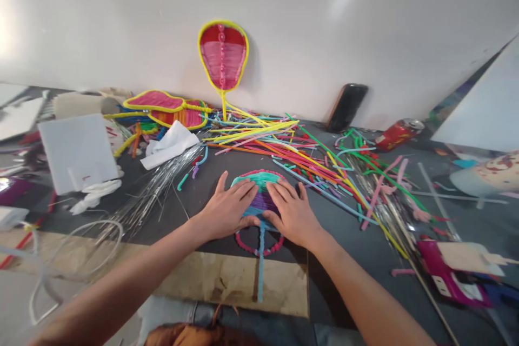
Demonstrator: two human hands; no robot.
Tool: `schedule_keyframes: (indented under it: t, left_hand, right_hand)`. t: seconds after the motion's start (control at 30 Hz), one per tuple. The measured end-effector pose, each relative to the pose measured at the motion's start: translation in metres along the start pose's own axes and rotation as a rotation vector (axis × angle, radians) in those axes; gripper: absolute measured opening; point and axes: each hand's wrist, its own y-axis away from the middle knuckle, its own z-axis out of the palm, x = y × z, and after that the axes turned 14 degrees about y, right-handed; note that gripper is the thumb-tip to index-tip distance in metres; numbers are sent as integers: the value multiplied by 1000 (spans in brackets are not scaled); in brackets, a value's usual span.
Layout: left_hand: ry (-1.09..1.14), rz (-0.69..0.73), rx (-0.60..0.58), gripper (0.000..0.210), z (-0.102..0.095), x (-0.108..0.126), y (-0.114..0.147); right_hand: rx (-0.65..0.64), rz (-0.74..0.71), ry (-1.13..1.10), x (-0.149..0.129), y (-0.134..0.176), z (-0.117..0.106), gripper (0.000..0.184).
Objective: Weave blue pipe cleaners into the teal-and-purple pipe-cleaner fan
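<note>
A round pipe-cleaner piece (pixel 265 201) lies on the dark table in front of me, with teal, purple and blue rows inside a pink rim. A light blue stem (pixel 260 275) runs from it toward me, crossing an open pink loop (pixel 243 243) at its lower end. My left hand (pixel 231 205) rests flat on the left half, fingers stretched out. On the right half lies my right hand (pixel 294 211), also flat with its fingers extended. Both palms face down, and they cover much of the coloured rows.
Loose pipe cleaners (pixel 259 135) are heaped behind the piece. A yellow-edged pink paddle shape (pixel 223 57) leans on the wall. Also around are a black phone (pixel 347 107), a red can (pixel 399 134), silver strands (pixel 158 186), a white pad (pixel 77 146) and a white cable (pixel 117 227).
</note>
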Motion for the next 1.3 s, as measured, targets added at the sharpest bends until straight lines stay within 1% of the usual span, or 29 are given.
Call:
schedule_keyframes:
  t: [0.13,0.2,0.33,0.4,0.5,0.53,0.57,0.63,0.67,0.73,0.83,0.93,1.03,1.17,1.23,1.3]
  left_hand:
    - [-1,-36,9,71,2,2,-15]
    - [14,-43,-16,73,5,0,-20]
    - [21,-59,-44,75,11,-4,-24]
    - [14,-64,-43,74,10,-5,-24]
    - [28,-52,-43,69,0,-7,-21]
    - [30,-57,-22,66,-5,-8,-18]
    - [23,-74,22,63,-10,-9,-14]
    - [-12,-157,154,55,-18,-9,-2]
    - [-29,-203,219,50,-21,-8,6]
    - [-34,-254,285,43,-22,-4,22]
    - [10,-242,273,37,-16,6,45]
    - [59,-219,259,32,-7,18,61]
    - [116,-158,244,25,0,35,71]
    - [188,-43,214,22,4,56,78]
    - [193,-14,193,22,3,60,77]
    - [171,-19,197,23,0,59,72]
  right_hand:
    - [-3,26,36,0,0,4,59]
    - [-15,28,60,1,0,6,59]
    - [-37,10,57,1,-1,8,58]
    - [-37,15,41,1,-1,9,58]
    - [-14,10,-7,4,1,9,54]
    - [20,26,-18,7,2,8,51]
    - [66,55,-22,12,3,8,47]
    - [154,156,6,25,4,6,40]
    - [161,202,37,32,3,5,37]
    - [96,296,129,46,2,4,34]
    - [19,329,173,60,-2,2,26]
    - [-27,321,192,62,-5,1,15]
    - [-45,332,201,62,-7,-2,16]
    - [-40,412,182,70,-6,-17,23]
    - [-2,451,134,73,-1,-27,28]
    - [67,451,15,71,6,-34,29]
